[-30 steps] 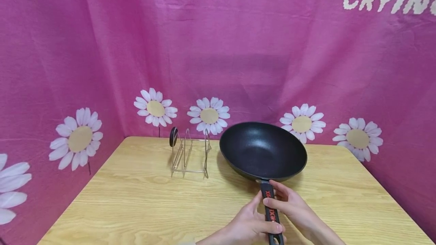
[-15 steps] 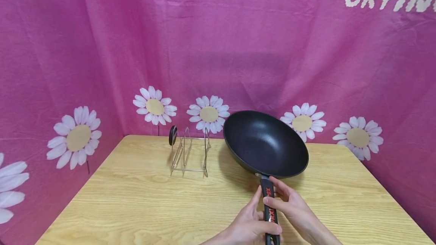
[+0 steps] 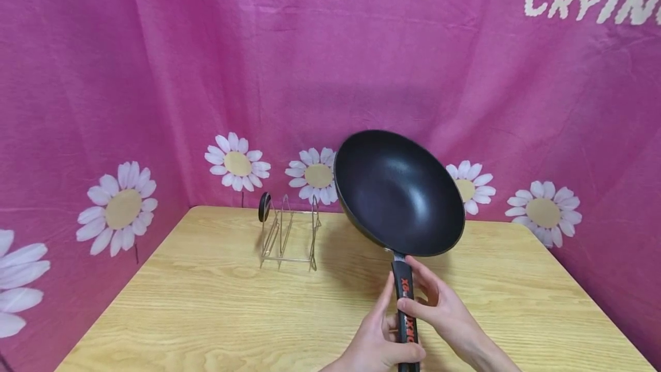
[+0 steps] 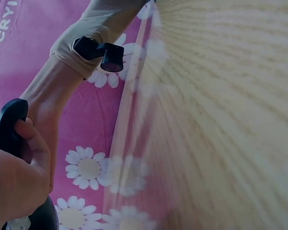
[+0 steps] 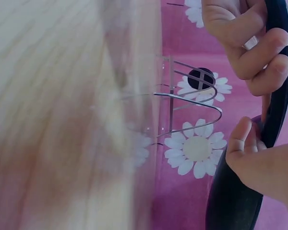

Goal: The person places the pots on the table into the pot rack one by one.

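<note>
A deep black frying pan (image 3: 397, 194) is tilted up, its dark inside facing me and its bowl raised above the table. Both hands are on its black handle (image 3: 405, 287), which carries red lettering. Lower down, my left hand (image 3: 376, 334) grips the handle from the left, thumb across its front. Nearer the bowl, my right hand (image 3: 448, 310) holds it from the right with the thumb on top. In the right wrist view, the left hand's fingers (image 5: 257, 72) curl round the handle. The left wrist view shows the handle end (image 4: 10, 125) above the left thumb.
A wire rack (image 3: 284, 259) with upright loops stands on the wooden table (image 3: 217, 303), left of the pan. A black round disc (image 3: 264, 206) sits at the rack's left side. A pink cloth (image 3: 289, 73) with daisies hangs behind and at the sides.
The pan has risen off the table and tipped further upright, its bowl now higher against the cloth. Both hands keep their hold on the handle. The rack stays put.
</note>
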{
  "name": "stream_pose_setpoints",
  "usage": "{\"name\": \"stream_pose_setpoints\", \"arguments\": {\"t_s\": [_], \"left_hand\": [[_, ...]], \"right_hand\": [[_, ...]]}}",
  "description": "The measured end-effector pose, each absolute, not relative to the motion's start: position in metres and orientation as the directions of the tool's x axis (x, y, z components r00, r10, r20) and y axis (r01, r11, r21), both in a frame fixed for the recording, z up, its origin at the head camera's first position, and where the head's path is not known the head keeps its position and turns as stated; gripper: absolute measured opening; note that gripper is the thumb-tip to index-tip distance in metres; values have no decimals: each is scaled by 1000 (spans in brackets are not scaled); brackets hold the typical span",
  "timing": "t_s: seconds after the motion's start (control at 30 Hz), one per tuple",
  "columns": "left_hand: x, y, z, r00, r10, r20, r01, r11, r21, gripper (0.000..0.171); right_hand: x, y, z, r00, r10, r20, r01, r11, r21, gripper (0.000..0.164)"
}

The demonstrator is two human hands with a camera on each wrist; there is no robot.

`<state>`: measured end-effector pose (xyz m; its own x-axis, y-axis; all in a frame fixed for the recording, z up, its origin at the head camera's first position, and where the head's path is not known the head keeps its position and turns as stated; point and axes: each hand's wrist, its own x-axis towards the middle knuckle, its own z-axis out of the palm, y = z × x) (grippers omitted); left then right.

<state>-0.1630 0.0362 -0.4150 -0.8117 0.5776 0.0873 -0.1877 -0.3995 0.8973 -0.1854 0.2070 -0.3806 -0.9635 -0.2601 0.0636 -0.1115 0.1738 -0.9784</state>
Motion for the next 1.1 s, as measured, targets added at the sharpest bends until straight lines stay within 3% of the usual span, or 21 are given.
{"name": "stream_pose_setpoints", "arguments": {"t_s": [0.33, 0.63, 0.9, 1.1], "left_hand": [[-157, 25, -408, -861, 483, 158, 1, -309, 951, 112], [-153, 12, -397, -887, 409, 215, 143, -199, 969, 109], [-154, -4, -382, -896, 371, 245, 212, -129, 969, 109], [-155, -14, -375, -893, 385, 231, 213, -89, 973, 112]], "right_hand": [[-189, 196, -373, -916, -382, 124, -158, 57, -986, 80], [-195, 181, -370, -819, -475, 322, -327, -76, -942, 79], [-194, 161, -357, -863, -395, 316, -354, 25, -935, 85], [-192, 146, -352, -894, -348, 283, -285, -46, -957, 88]]}}
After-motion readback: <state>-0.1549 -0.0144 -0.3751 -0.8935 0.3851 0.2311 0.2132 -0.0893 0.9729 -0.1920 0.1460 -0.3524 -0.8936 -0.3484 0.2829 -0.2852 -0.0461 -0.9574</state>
